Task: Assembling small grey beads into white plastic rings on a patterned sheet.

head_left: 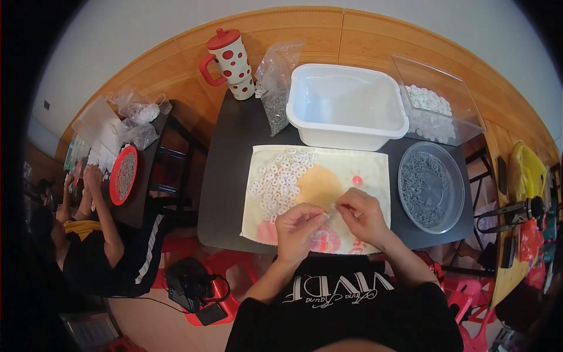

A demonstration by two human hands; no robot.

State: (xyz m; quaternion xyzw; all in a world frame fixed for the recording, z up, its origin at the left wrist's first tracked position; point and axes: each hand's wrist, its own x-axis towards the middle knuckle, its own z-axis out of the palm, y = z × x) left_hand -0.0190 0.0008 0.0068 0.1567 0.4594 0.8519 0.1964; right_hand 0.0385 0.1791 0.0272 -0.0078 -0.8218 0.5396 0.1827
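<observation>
Fingertips of both hands meet over cloth (363, 167) — left hand (298, 230) and right hand (362, 216) pinch tiny clear piece (328, 216) between them. I see white rings (275, 179) heaped on cloth just left. Beyond: white tub (346, 105), round dish (431, 186) of metal bits, spotted mug (231, 63). Other person at left table.

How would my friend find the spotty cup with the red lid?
Look at the dark table and go to its far left corner, beside the clear bag of small metal bits. The cup stands there upright. Nothing else nearby has red dots, a red lid and a red handle.
</observation>
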